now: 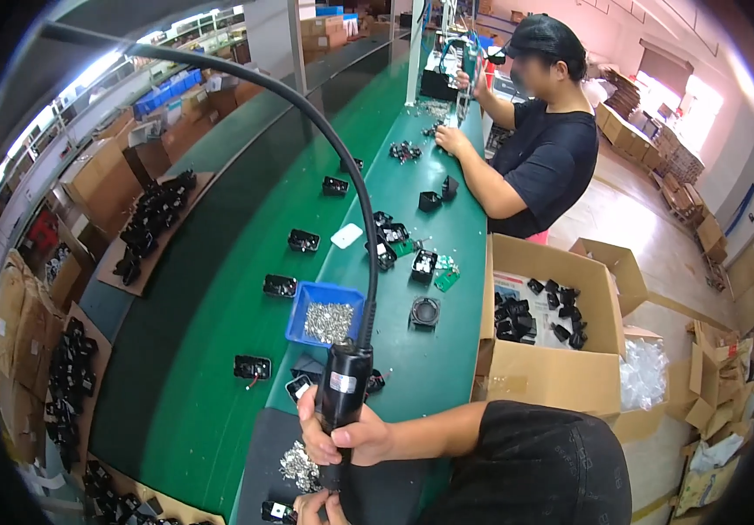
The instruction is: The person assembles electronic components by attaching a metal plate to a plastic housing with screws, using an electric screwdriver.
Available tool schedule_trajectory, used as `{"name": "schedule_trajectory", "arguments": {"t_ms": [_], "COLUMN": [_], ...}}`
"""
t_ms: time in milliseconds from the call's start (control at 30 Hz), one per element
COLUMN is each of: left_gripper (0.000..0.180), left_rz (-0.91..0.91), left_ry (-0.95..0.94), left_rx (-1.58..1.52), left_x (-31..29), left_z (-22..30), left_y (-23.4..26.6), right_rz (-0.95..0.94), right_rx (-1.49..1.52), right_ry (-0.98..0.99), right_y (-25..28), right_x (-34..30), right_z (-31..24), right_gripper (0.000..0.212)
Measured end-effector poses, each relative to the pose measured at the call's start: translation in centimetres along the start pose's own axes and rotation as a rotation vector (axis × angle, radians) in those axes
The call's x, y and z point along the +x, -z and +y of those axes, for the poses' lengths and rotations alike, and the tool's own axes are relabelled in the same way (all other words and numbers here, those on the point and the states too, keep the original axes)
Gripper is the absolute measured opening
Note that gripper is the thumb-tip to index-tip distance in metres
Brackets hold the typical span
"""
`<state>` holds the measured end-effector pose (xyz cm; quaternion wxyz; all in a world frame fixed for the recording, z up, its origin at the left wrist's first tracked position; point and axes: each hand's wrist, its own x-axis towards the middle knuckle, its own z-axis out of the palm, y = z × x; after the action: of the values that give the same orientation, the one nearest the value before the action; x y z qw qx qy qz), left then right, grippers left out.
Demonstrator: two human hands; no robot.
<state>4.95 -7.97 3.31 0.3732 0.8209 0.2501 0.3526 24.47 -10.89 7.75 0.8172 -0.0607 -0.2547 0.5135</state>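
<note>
Right hand point(346, 437) is wrapped round a black corded driver point(342, 398), thumb across the front, fingers round the far side. Driver is near upright over the black mat point(386, 486) at the near end of the green desk point(460, 249), cable point(373, 280) arcing up off its top.

Left hand point(314, 507) is at the bottom edge of view, fingers drawn in close by the driver's lower end. Can't tell if it's pinching a part; cropped and too small.

Handling, my read: driver body looks rigid, moderately heavy, smooth enough to slip in a sweaty palm. Best hold is mid-barrel, full wrap, about where the right hand is. Don't carry it by the cable; that looks springy and likely tugs the top sideways. Keep fingertips off the working end.

Loose silver metal pieces point(300, 466) sit on the mat just beside the hands: probably light, hard, easy to scatter, so pinch singly by the edges. Small black housing point(279, 513) lies left of the left hand; looks like stiff plastic, light, grip by outer walls. Blue tray point(293, 322) of small metal parts is further up.
</note>
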Motion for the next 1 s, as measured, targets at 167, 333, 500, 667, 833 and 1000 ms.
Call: {"name": "schedule_trajectory", "arguments": {"t_ms": [167, 333, 500, 667, 833, 1000], "left_gripper": [0.014, 0.025, 0.045, 0.01, 0.01, 0.017], "left_rz": [-0.041, -0.253, -0.412, -0.168, 0.008, 0.025], "left_ry": [0.096, 0.358, 0.502, 0.767, 0.719, 0.651], "left_rx": [-0.152, -0.449, -0.645, -0.795, -0.674, -0.585], "left_x": [-0.8, -3.8, -3.4, -0.6, -3.0, -8.4], "left_z": [0.6, -3.6, -4.4, 1.2, -1.0, -8.5], "left_y": [-0.3, 0.2, 0.6, 0.2, -2.5, -5.1], "right_rz": [0.016, -0.095, -0.085, -0.113, -0.115, -0.088], "right_rx": [0.07, 0.084, 0.136, 0.124, 0.099, 0.112], "right_ry": [0.007, -0.006, 0.005, -0.01, -0.056, -0.06], "right_y": [-0.1, -0.4, 0.0, 0.0, 0.2, 0.0], "right_x": [-0.7, -1.1, -1.6, -1.4, -1.7, -0.8], "right_z": [-0.9, -1.0, -1.1, -0.6, 0.1, 0.2], "right_gripper": [0.044, 0.045, 0.041, 0.043, 0.045, 0.045]}}
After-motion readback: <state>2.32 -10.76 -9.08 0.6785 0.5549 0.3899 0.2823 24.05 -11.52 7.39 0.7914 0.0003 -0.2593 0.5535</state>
